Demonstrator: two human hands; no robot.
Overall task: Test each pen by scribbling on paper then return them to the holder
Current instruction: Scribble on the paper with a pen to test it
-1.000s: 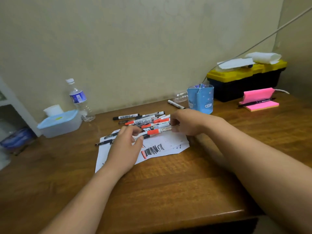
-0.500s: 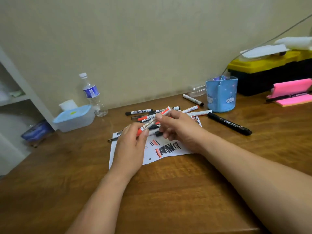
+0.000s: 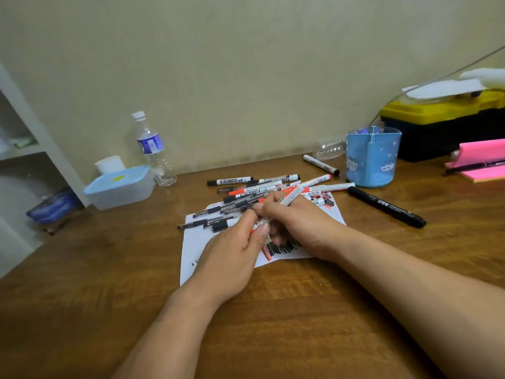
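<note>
A white sheet of paper (image 3: 195,250) with black and red scribbles lies on the wooden desk (image 3: 273,324). Both hands meet over it. My right hand (image 3: 297,225) grips the barrel of a red-and-white marker (image 3: 289,196), which slants up to the right. My left hand (image 3: 232,253) pinches the marker's lower, red end between thumb and fingers. A pile of several pens and markers (image 3: 254,191) lies just behind the hands. The blue pen holder (image 3: 373,157) stands upright at the back right; its inside is mostly hidden.
A thick black marker (image 3: 386,206) lies right of the paper, a white marker (image 3: 321,164) left of the holder. At the back left stand a water bottle (image 3: 153,151) and a lidded plastic box (image 3: 120,187). A yellow-black toolbox (image 3: 442,124) and pink sticky notes (image 3: 478,162) sit far right.
The hands have drawn closer together and lower over the paper, both on the red-and-white marker. The camera view has moved a little nearer.
</note>
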